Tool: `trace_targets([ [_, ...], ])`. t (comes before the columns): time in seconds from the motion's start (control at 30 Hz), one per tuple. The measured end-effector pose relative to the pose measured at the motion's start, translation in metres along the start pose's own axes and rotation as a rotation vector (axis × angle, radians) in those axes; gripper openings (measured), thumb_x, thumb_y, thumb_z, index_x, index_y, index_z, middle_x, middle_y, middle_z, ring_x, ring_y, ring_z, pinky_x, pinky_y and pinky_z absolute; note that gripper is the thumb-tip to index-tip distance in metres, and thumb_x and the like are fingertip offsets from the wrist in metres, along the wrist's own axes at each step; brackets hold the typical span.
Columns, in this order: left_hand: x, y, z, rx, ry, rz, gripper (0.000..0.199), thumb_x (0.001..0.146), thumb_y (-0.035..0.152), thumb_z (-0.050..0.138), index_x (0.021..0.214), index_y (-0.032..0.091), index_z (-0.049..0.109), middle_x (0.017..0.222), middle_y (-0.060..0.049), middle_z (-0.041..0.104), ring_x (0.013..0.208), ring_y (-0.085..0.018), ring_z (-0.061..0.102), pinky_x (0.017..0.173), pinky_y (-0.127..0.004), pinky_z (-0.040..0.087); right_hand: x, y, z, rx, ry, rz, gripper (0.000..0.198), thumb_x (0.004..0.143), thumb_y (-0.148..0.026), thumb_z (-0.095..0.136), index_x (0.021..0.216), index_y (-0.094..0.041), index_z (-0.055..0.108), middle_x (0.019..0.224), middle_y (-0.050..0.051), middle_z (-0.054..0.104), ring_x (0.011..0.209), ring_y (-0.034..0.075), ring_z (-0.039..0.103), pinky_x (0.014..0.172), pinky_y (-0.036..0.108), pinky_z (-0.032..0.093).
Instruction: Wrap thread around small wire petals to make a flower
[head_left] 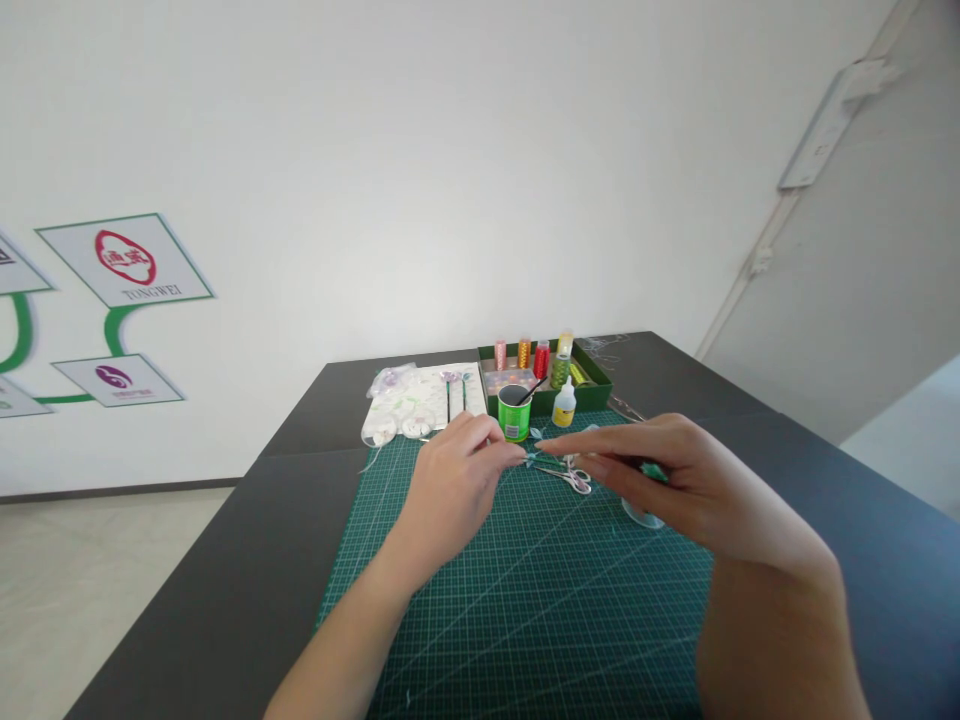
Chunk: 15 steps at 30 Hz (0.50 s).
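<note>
My left hand (459, 480) is closed in a pinch, thumb against forefinger, on a small pale blue-green piece (530, 459) like a thread-wrapped petal or leaf. A thin green stem seems to run from it towards the right. My right hand (675, 475) reaches in from the other side, its forefinger stretched towards that piece. Within its curled palm shows a bit of green thread (654, 470), mostly hidden by the fingers. White-handled scissors (577, 482) lie on the green cutting mat (525, 620) just beneath. Below my right hand is the rim of a clear round object (643, 516).
Behind my hands stand a green tin (514, 418) with a dark stick in it and a glue bottle (564, 405). A dark green box (600, 392) holds several thread spools. At left, a white foam board (439, 390) carries stems, a plastic bag (391, 380) and white spools (417, 426).
</note>
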<state>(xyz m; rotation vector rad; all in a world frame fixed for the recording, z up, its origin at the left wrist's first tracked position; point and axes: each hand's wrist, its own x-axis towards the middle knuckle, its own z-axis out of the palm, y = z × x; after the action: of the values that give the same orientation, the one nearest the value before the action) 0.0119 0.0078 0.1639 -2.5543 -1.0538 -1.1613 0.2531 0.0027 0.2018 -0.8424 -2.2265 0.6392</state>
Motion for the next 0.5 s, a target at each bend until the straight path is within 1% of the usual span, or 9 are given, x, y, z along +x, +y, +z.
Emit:
trace_targets([
  [0.13,0.0,0.003,-0.001,-0.018,-0.023,0.019,0.021,0.096,0.009,0.053,0.096,0.019,0.071,0.088,-0.005,0.063,0.084,-0.016,0.056,0.068,-0.027,0.044,0.002,0.007,-0.001,-0.03,0.048,0.008,0.033,0.101,-0.036,0.053,0.123,-0.024,0.074,0.053,-0.004,0.048,0.045,0.008,0.032,0.044,0.024,0.023],
  [0.33,0.0,0.007,-0.001,-0.068,-0.029,0.041,0.019,0.096,0.012,0.056,0.093,0.02,0.072,0.087,-0.004,0.065,0.083,-0.016,0.059,0.068,-0.028,0.046,0.007,0.023,-0.004,0.002,0.051,0.079,0.038,0.1,-0.041,0.052,0.124,-0.021,0.074,0.054,-0.003,0.042,0.048,0.009,0.032,0.046,0.025,0.021],
  [0.43,0.001,0.009,0.001,-0.125,-0.005,0.013,0.016,0.095,0.014,0.059,0.093,0.02,0.073,0.088,-0.004,0.066,0.082,-0.015,0.06,0.068,-0.028,0.047,0.01,0.035,-0.004,0.022,0.052,0.129,0.04,0.099,-0.042,0.052,0.126,-0.02,0.072,0.054,-0.005,0.035,0.049,0.01,0.029,0.046,0.026,0.019],
  [0.5,0.002,0.01,0.003,-0.196,0.026,-0.026,0.012,0.094,0.016,0.061,0.093,0.02,0.073,0.087,-0.004,0.066,0.081,-0.014,0.061,0.068,-0.027,0.048,0.012,0.044,-0.002,0.052,0.027,0.158,0.042,0.099,-0.042,0.052,0.129,-0.019,0.071,0.053,-0.006,0.032,0.049,0.01,0.026,0.046,0.025,0.018],
])
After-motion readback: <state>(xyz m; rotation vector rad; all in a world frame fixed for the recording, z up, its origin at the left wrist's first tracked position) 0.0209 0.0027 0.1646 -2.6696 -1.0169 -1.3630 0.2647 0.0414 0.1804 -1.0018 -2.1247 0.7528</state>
